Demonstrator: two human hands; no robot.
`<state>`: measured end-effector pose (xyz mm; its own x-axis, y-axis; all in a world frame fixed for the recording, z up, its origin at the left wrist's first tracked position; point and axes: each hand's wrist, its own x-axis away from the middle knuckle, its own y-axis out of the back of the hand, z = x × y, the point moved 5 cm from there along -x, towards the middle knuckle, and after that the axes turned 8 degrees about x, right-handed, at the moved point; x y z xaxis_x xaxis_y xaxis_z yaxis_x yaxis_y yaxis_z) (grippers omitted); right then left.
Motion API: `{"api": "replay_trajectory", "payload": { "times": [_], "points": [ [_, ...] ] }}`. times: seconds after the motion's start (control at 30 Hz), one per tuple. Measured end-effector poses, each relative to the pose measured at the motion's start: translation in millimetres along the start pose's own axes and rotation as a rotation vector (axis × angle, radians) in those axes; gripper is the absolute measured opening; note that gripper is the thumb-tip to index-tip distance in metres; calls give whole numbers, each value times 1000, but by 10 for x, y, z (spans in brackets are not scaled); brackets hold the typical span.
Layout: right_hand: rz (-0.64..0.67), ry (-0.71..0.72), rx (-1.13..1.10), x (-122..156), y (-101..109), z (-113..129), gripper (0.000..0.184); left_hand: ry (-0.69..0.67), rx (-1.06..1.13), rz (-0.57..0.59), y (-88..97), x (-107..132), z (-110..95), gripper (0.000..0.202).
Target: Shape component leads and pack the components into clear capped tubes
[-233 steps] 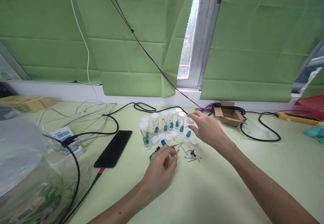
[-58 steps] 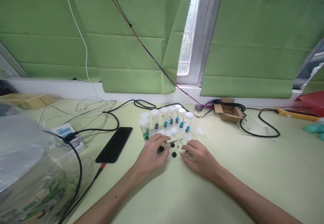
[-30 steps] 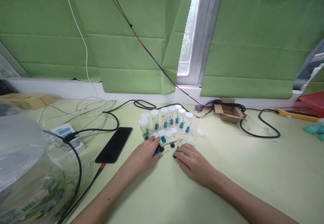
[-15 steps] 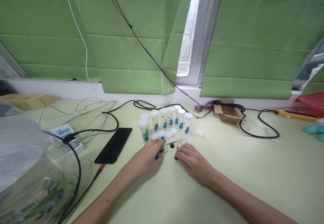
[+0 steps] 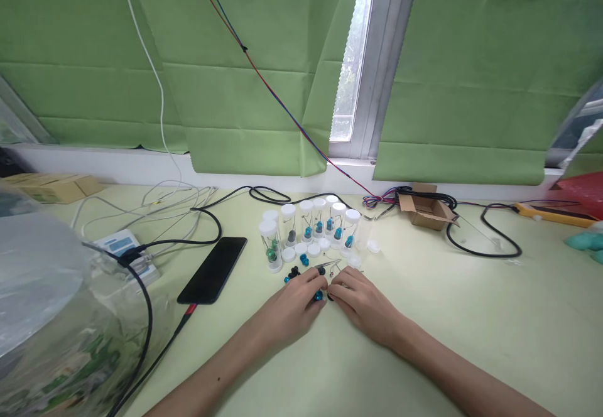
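Observation:
My left hand (image 5: pixel 301 294) is closed around a small blue part (image 5: pixel 318 295) with a shiny look, low over the table. Close beside it, my right hand (image 5: pixel 354 291) pinches a small black round part (image 5: pixel 330 297), mostly hidden by the fingers. Beyond the hands lie a blue piece (image 5: pixel 304 259), black pieces (image 5: pixel 294 272) and thin metal tweezers (image 5: pixel 327 264). Clear tubes with white caps (image 5: pixel 307 221) stand in a group behind, several holding blue parts. A tube with green parts (image 5: pixel 271 246) stands at the left end. Loose white caps (image 5: pixel 289 254) lie before them.
A black phone (image 5: pixel 213 270) on a cable lies to the left, near a white power strip (image 5: pixel 125 254). A large clear plastic bag (image 5: pixel 61 316) fills the left front. An open cardboard box (image 5: pixel 426 210) and black cable (image 5: pixel 494 254) lie at the back right.
My left hand has moved right with the blue part, up to my right hand. Black and blue pieces it covered now show behind it. My right hand has barely moved.

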<state>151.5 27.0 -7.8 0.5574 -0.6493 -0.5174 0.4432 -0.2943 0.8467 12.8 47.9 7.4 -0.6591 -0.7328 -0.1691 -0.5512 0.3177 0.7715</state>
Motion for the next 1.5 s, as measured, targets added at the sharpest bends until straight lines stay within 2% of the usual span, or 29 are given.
{"api": "replay_trajectory", "payload": {
  "times": [0.4,0.5,0.63,0.77,0.93,1.2,1.5],
  "points": [
    [-6,-60,-2,1,38,-65,15,80,94,-26,-20,-21,55,19],
    [-84,-105,-32,2,100,-114,23,91,73,-53,-9,-24,53,19],
    [-180,-196,-30,20,157,-220,29,82,63,-157,61,-30,40,18],
    [-142,-219,-1,16,119,-267,31,46,59,-257,91,-27,30,17],
    [-38,-158,18,-39,37,-223,26,38,57,-312,73,-18,34,17],
    [7,-150,58,-37,-53,-242,21,46,49,-285,44,-30,52,16],
    [-13,-155,65,-58,-9,-228,17,43,90,-261,30,-28,32,15]
  ]
}}
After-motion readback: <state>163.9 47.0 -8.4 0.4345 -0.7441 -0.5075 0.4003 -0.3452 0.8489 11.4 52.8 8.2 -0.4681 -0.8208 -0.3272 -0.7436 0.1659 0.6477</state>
